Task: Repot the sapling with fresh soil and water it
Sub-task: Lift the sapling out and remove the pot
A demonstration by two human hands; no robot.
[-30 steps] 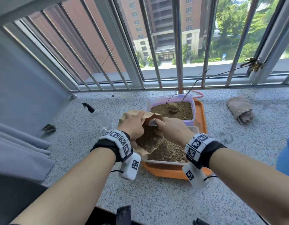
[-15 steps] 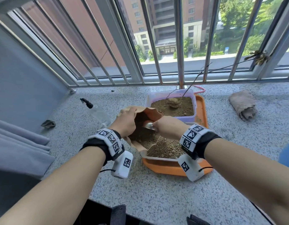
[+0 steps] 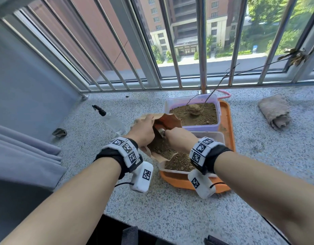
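- Gripping the rim of a brown paper bag [image 3: 167,121], the left hand [image 3: 143,131] has its fingers curled over the bag's edge and holds its mouth open; loose soil shows inside.
- Right hand [image 3: 181,140]: fingers closed round a small metal scoop [image 3: 161,132], whose end sits within the bag's mouth.
- Clear container [image 3: 218,137]: partly filled with soil, on the near half of an orange tray [image 3: 227,121]; the bag leans over its left rim.
- Purple-tinted container [image 3: 202,128]: on the far half of the tray, filled with soil; a lump of earth lies on top.
- Sapling [image 3: 223,76]: thin bare stem rising from that lump, leaning right toward the window bars [image 3: 202,43], dried leaves at its tip.
- Spray bottle [image 3: 113,122]: clear, black nozzle, lying on the speckled worktop [image 3: 170,209] left of the bag.
- Folded cloth [image 3: 274,111]: on the worktop, well right of the tray.
- Both wrists: black bands with white marker tags.
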